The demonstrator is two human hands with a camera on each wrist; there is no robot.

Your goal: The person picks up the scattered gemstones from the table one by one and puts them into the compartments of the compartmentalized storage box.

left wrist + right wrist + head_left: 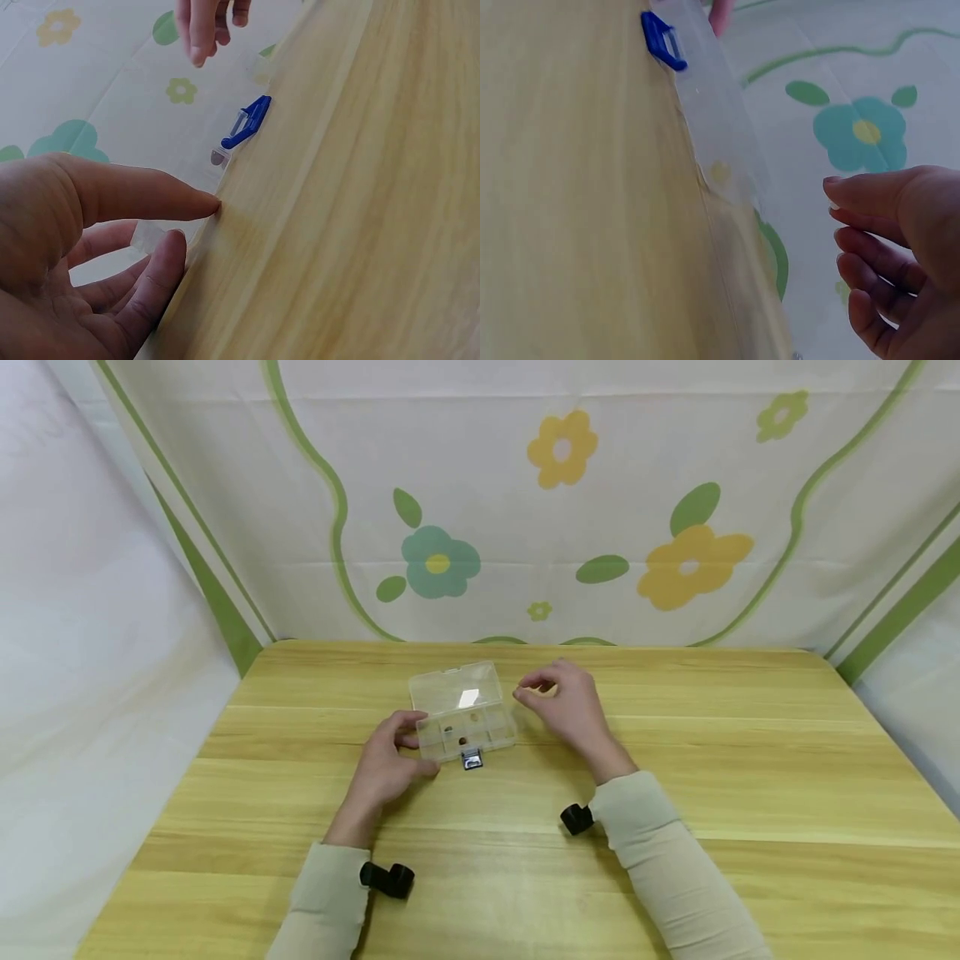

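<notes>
Holding the box (pixel 465 712) still at table (pixel 675 827) middle, left hand (pixel 386 764) touches its 9 o'clock side, fingers loose; right hand (pixel 570 697) hovers at 3 o'clock, fingers curled, empty; keep it steady

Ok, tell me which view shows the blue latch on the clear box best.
The left wrist view: the blue latch sits unobstructed in profile on the clear box. The right wrist view crops it at the top edge; the head view shows it small and dark.

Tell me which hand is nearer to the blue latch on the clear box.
Left. The left hand rests against the clear box at its left front corner, beside the blue latch. The right hand hovers by the box's right end, farther from the latch.
</notes>
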